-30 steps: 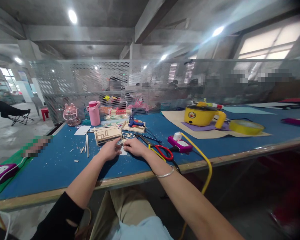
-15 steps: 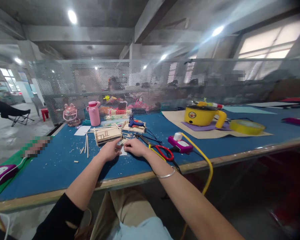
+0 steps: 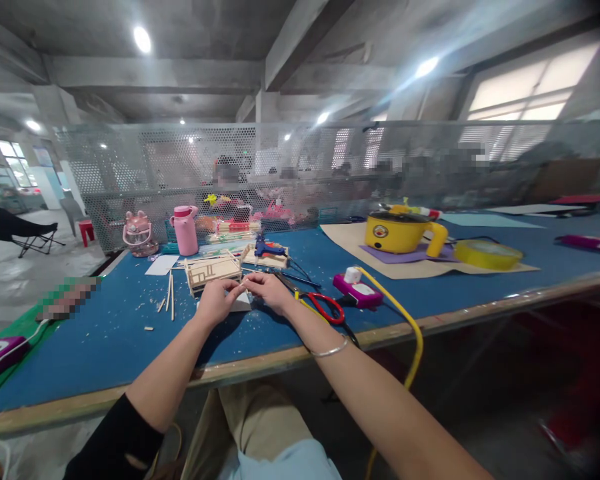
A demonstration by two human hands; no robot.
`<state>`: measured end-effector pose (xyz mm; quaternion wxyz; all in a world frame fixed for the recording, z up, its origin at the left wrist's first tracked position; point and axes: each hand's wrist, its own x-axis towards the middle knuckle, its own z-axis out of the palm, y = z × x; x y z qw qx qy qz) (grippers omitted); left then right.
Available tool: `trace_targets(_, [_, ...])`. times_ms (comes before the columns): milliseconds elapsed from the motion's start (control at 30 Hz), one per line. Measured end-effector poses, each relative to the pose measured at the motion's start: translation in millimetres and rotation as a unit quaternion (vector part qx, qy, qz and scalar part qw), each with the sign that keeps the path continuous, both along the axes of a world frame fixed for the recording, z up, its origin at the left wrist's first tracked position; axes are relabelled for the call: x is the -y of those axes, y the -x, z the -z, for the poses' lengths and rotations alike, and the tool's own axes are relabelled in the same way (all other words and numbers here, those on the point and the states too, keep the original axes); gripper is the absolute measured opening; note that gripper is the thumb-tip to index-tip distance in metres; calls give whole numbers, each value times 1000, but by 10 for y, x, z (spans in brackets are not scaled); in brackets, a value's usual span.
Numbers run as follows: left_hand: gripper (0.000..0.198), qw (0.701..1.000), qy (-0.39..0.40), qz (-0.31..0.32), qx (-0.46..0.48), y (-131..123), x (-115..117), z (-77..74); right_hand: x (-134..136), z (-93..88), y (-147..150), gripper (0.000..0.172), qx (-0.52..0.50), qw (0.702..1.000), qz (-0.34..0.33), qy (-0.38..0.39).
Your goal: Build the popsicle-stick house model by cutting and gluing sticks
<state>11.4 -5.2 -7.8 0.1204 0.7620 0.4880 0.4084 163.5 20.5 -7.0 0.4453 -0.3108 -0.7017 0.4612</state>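
My left hand (image 3: 216,301) and my right hand (image 3: 270,292) meet fingertip to fingertip just above the blue tabletop. Both pinch at the same spot; whatever is between the fingers is too small and covered to make out. Below them lies a piece of white paper (image 3: 241,304), partly hidden by the left hand. Right behind the left hand stands a small wooden stick model (image 3: 213,270) with a railing-like front. A second flat wooden piece (image 3: 250,257) sits farther back, with a blue hot glue gun (image 3: 271,249) resting on it.
Thin wooden sticks (image 3: 173,298) and crumbs lie to the left. Right of my hands are a red-handled cutting tool (image 3: 327,308) and a purple power strip (image 3: 361,295) with a yellow cable. Farther off stand a pink flask (image 3: 185,233), a yellow pot (image 3: 395,233) and a tape roll (image 3: 487,255).
My hands, slightly apart before, have come together at the fingertips. More of the white paper now shows beneath them. The view has shifted slightly.
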Motion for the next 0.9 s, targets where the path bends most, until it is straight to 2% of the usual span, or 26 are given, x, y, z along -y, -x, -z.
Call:
trace_targets(200, [33, 998, 38, 30, 35, 34, -28, 14, -23, 22, -7, 20, 15, 1000, 10, -17])
trace_targets(300, [33, 997, 50, 39, -31, 94, -41, 1, -21, 27, -23, 13, 83, 991, 41, -97])
trace_targets(400, [32, 990, 32, 52, -126, 146, -34, -25, -5, 27, -37, 11, 176, 959, 64, -213])
trace_targets(500, [29, 978, 2, 47, -201, 153, -12, -51, 2, 31, -45, 13, 230, 933, 54, -273])
trace_targets(733, [25, 954, -39, -5, -299, 76, 45, -69, 10, 24, -25, 13, 310, 913, 40, -262])
trace_targets(833, [25, 961, -29, -12, -276, 68, 40, -62, 18, 12, -15, 13, 313, 916, 37, -248])
trace_targets(900, [28, 978, -9, -11, -207, 74, 19, -52, 12, 9, -14, 12, 276, 934, 53, -218])
